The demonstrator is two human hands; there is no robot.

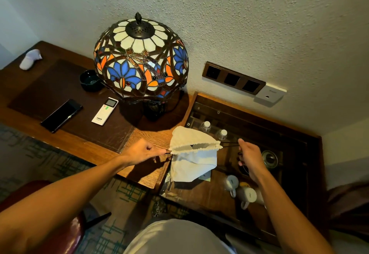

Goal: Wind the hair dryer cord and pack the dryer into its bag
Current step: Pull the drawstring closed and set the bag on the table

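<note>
A white cloth drawstring bag (191, 159) hangs in the air over the gap between the desk and the lower shelf. Its mouth is partly gathered, with a narrow dark slit still showing. My left hand (142, 150) pinches the dark drawstring at the bag's left side. My right hand (249, 159) holds the drawstring (229, 144) on the right, stretched taut away from the bag. The bag bulges below the mouth. The hair dryer and its cord are hidden from view.
A stained-glass lamp (141, 59) stands on the wooden desk (147, 135), with a white remote (104, 110), a black phone (61, 114) and an ashtray (90, 80). The lower shelf (201, 193) holds water bottles (205, 126), white mugs (246, 194) and a kettle. Wall sockets (232, 77) sit behind.
</note>
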